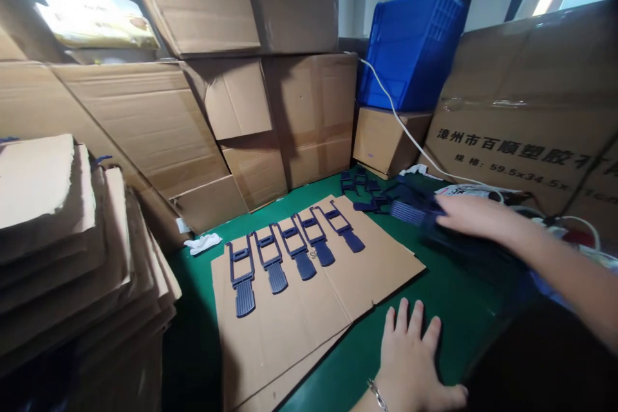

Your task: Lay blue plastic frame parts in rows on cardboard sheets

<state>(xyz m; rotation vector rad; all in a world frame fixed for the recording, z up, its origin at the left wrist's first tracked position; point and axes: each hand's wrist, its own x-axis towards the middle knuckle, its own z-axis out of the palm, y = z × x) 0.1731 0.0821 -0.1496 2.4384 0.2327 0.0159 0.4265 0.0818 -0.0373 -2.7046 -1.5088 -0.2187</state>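
Fingers spread on left hand [410, 360], over green tabletop [328, 373]; can't tell grip of blurred right hand [456, 214]. Counts five blue frames [305, 267] lined up on cardboard [290, 335]; beyond, near right hand, more loose pieces [371, 186].

The pieces [245, 299] look plastic (the sheet [284, 341], matt cardboard).

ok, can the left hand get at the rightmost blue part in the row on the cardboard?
Looks like yes: the left hand lies spread on the green table, with only bare table and cardboard between it and the rightmost part.
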